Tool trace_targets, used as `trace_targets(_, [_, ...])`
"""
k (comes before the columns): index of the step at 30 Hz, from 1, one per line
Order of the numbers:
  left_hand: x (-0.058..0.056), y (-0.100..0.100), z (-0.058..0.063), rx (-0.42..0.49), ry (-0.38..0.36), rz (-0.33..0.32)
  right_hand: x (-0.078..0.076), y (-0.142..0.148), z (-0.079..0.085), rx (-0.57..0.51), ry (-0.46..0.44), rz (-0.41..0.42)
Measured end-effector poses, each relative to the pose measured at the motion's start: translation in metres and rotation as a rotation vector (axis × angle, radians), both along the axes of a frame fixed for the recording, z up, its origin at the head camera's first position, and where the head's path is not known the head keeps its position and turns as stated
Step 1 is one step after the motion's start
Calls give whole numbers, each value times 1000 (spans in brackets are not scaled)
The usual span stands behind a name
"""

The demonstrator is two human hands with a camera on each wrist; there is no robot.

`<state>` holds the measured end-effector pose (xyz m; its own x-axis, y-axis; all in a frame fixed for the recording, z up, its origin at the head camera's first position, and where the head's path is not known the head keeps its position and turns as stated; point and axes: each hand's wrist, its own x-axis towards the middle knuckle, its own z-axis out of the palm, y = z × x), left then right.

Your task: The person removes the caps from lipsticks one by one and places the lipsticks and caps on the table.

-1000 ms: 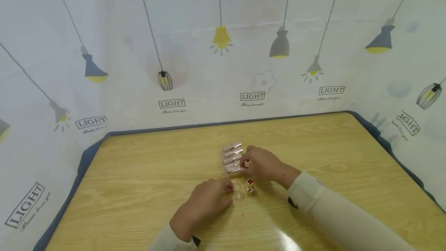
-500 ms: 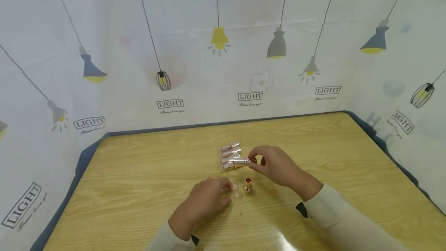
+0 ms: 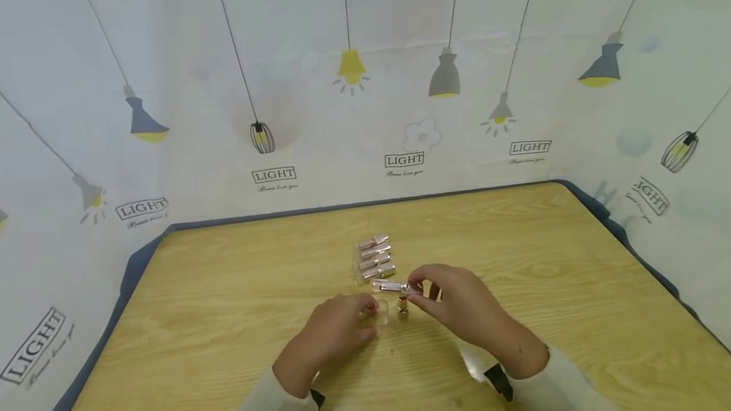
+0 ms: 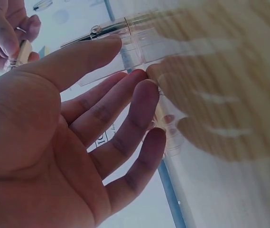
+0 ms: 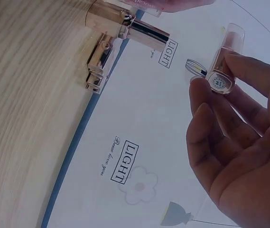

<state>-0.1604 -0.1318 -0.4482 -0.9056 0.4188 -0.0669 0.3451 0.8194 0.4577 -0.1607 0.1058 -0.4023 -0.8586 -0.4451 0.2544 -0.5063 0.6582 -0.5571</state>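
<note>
My right hand (image 3: 462, 300) pinches a lipstick tube (image 3: 391, 287) with a clear cap between thumb and fingers, held level above the table. In the right wrist view the tube's round labelled end (image 5: 218, 82) faces the camera. Below it an uncapped gold lipstick (image 3: 402, 305) stands upright with its red top showing. Just left of that, a clear cap (image 3: 382, 313) sits on the table. My left hand (image 3: 338, 328) rests beside this cap, fingers loosely bent and fingertips right at its side; in the left wrist view the thumb stands apart from the fingers.
Several capped lipstick tubes (image 3: 374, 257) lie in a slanted row beyond the hands. The wooden table (image 3: 228, 284) ends at a dark blue edge (image 3: 274, 213) against a lamp-printed wall covering (image 3: 320, 106).
My right hand has lifted a lipstick tube from near the row and brought it toward me, over the standing gold lipstick. My left hand has stayed by the clear cap.
</note>
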Motion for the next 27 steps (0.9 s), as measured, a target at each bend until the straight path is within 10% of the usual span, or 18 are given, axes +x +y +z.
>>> trace_targets(17, [4, -9, 13, 38, -71, -10, 10, 3, 12, -13, 18, 34])
trace_targets(27, [19, -13, 55, 42, 232, 176, 19, 4, 15, 29, 31, 58])
